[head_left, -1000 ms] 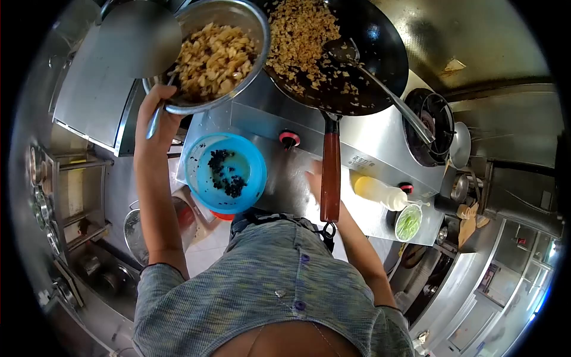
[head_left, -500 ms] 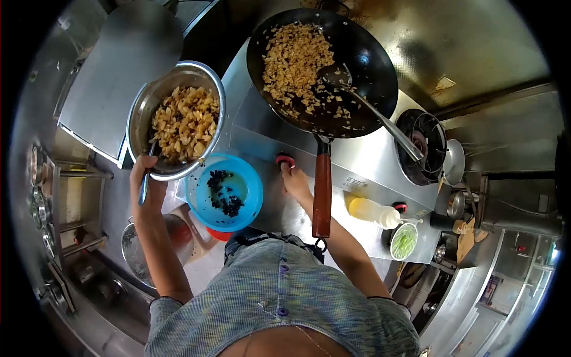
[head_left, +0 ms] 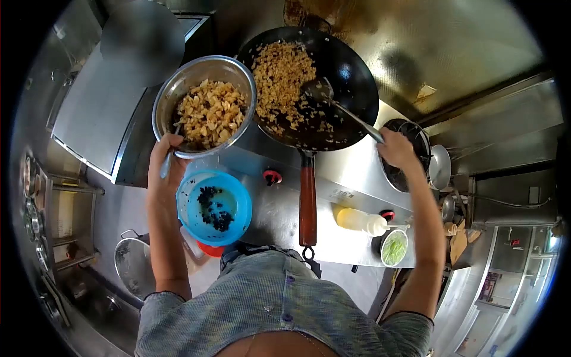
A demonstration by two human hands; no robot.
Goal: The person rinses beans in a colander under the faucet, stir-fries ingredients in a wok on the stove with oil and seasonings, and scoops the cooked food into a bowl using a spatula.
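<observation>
One bowl gripped by left hand.

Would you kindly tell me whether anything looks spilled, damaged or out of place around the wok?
Brown stains mark the metal wall behind the wok, odd beside its shinier stretches; no spill stands out.

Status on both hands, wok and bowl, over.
Left hand holding metal bowl. Right hand gripping metal utensil, its head inside wok. Bowl overlaps wok's edge in this view.
</observation>
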